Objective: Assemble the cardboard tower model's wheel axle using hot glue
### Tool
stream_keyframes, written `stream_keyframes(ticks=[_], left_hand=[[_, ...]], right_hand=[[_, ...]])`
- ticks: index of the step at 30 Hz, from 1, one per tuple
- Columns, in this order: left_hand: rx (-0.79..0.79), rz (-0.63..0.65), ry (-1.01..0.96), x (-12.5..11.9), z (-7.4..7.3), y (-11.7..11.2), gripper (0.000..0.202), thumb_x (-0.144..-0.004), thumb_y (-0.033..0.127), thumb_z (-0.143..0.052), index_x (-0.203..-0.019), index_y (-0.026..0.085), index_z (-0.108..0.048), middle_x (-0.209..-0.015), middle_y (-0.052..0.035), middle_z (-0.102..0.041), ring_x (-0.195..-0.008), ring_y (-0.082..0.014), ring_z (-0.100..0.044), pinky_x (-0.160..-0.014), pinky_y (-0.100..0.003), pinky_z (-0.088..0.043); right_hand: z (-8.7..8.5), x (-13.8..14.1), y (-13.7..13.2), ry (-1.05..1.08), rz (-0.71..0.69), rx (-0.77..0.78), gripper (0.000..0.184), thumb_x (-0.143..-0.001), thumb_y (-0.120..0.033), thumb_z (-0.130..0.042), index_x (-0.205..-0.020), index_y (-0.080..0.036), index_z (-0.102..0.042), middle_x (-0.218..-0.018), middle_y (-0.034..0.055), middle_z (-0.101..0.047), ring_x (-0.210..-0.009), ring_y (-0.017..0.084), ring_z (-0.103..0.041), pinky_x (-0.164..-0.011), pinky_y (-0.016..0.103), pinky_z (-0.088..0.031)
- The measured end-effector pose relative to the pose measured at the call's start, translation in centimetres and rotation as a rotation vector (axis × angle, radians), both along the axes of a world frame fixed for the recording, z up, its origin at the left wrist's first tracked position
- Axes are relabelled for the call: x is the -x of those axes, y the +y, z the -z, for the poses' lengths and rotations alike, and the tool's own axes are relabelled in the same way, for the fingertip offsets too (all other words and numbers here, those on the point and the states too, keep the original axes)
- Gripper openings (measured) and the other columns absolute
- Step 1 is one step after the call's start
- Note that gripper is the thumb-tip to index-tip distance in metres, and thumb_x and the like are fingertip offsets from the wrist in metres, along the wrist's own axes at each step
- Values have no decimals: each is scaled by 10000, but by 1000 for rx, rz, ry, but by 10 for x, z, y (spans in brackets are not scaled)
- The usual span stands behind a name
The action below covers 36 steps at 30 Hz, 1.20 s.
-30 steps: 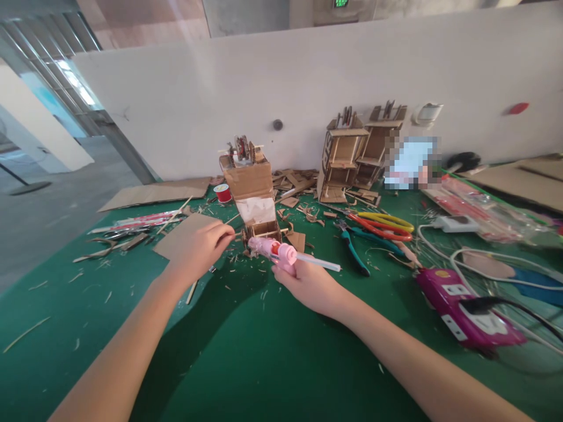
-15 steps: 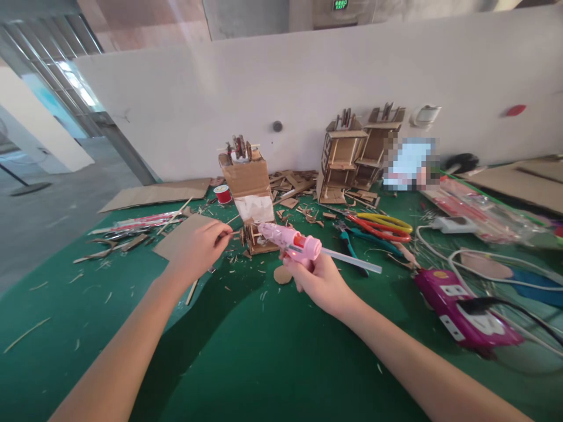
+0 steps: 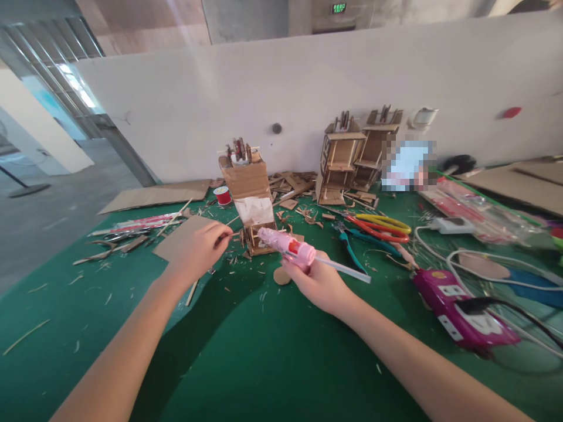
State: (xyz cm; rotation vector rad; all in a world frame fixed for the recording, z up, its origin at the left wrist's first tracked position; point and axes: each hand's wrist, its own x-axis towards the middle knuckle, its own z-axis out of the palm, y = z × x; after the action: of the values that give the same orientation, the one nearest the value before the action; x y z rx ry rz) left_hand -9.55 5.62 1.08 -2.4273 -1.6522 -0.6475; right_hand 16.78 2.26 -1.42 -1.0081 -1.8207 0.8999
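Observation:
A pink hot glue gun is gripped in my right hand, a clear glue stick poking from its back end. Its nozzle points left at the base of a tall cardboard model. Whether the tip touches the model I cannot tell. My left hand pinches a thin wooden stick that reaches the base's left side, next to small cardboard discs. Wheel-like discs on a rod top the model. A round cardboard disc lies on the green table below the glue gun.
A red thread spool and cardboard scraps lie behind the model. Two similar cardboard models stand against the wall at right. Pliers, a purple power strip and cables occupy the right side. A cardboard sheet lies left.
The glue gun has turned a little, its back end dropping slightly and moving left. My left hand stays almost still at the model's base.

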Motion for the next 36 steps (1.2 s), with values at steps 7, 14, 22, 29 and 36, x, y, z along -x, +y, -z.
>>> stream_keyframes(ticks=[7, 14, 22, 29, 36], left_hand=[[-2, 8, -3, 1, 1, -1, 154, -915, 266, -459, -900, 216, -604, -911, -10, -650, -720, -144, -579, -617, -254, -404], [29, -12, -3, 0, 0, -1, 204, -926, 329, -448, -916, 225, -623, -907, -12, -651, -724, -152, -580, -619, -263, -401], [56, -21, -16, -1, -2, -3, 202, -920, 324, -451, -911, 221, -624, -875, -16, -644, -689, -146, -567, -596, -256, -392], [58, -23, -4, -1, -2, -4, 225, -923, 341, -430, -924, 226, -624, -897, -26, -649, -705, -155, -578, -596, -262, -397], [87, -46, 0, -1, -1, -3, 242, -928, 357, -419, -933, 229, -625, -935, -27, -655, -756, -171, -594, -641, -274, -420]], right_hand=[[6, 3, 4, -206, 4, -72, 170, -843, -215, -475, -686, -205, -410, -656, -30, -481, -571, 104, -439, -531, 232, -313], [7, 4, 2, -290, 39, -79, 149, -851, -214, -445, -705, -206, -417, -671, -24, -512, -571, 106, -450, -521, 229, -303], [1, 5, 0, -349, 31, -79, 142, -845, -200, -434, -703, -203, -426, -679, -18, -517, -585, 109, -459, -528, 232, -296], [0, 4, -2, -343, 5, -53, 136, -856, -211, -444, -723, -204, -414, -707, -11, -523, -611, 116, -476, -541, 233, -305], [-2, 4, -4, -349, 15, -38, 147, -861, -221, -436, -718, -206, -409, -701, -10, -519, -593, 113, -461, -516, 233, -281]])
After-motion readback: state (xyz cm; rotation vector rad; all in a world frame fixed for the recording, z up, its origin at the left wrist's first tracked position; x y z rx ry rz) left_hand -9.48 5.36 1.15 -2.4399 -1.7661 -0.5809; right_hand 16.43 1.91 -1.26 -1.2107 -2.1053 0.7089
